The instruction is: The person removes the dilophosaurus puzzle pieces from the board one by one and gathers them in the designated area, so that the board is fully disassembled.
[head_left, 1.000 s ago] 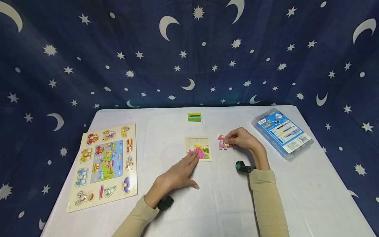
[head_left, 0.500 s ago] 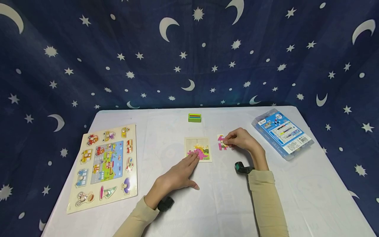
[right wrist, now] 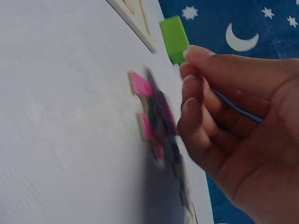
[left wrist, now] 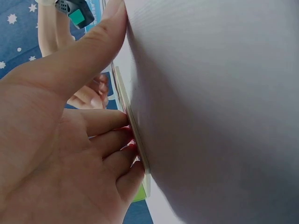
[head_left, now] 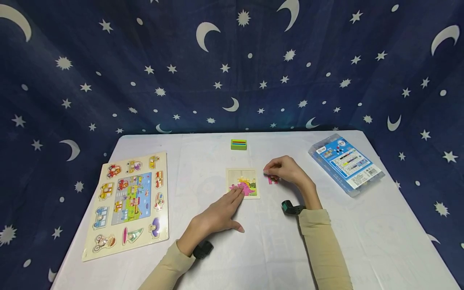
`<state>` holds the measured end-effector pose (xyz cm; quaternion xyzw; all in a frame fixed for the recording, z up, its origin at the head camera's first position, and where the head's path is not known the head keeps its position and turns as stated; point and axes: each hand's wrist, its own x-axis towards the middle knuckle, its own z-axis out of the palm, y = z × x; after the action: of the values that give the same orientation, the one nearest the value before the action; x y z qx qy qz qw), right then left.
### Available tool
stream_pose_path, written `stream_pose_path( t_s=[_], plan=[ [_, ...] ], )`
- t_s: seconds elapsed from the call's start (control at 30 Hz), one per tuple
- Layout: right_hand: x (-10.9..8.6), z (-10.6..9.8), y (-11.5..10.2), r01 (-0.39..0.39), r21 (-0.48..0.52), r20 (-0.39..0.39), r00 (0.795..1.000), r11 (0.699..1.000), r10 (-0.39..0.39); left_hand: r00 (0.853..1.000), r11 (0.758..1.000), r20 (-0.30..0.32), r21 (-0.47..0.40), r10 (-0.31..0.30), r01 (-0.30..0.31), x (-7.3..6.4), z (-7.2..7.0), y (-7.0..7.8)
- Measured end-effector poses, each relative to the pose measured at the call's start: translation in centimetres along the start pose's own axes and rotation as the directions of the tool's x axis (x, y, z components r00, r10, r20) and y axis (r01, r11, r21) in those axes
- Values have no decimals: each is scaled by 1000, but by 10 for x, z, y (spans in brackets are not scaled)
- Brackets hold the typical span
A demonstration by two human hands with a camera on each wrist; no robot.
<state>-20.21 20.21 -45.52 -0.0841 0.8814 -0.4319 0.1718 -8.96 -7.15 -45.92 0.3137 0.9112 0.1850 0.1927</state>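
My left hand (head_left: pixel 217 211) lies with straight fingers on the lower left of a small framed jigsaw puzzle (head_left: pixel 251 183) that shows a pink dinosaur. In the left wrist view its fingertips (left wrist: pixel 133 149) press along the edge of the thin board. Just right of the frame, my right hand (head_left: pixel 286 169) has thumb and fingertips pinched together above the table, on a puzzle piece mostly hidden by the fingers. Below it several loose pink puzzle pieces (head_left: pixel 272 180) lie on the cloth, partly covered by the hand. They look blurred (right wrist: pixel 147 126) in the right wrist view.
A large wooden peg puzzle (head_left: pixel 164 201) with vehicles lies at the left. At the back centre sits a small green box (head_left: pixel 238 147) with coloured stripes. A clear plastic case (head_left: pixel 344 163) with a blue label rests at the right. A starry dark blue curtain (head_left: pixel 188 88) hangs behind.
My right hand has moved left toward the framed puzzle, away from where it touched the loose pieces, and now covers some of them. The left hand has stayed in place.
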Motion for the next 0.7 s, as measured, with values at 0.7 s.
stream_pose_path(
  t_s=[0.7],
  plan=[
    [14,44,-17,147,60,12,989,987,-147,1000,999,-14,-15,28,-28,-1,-1,0]
  ],
)
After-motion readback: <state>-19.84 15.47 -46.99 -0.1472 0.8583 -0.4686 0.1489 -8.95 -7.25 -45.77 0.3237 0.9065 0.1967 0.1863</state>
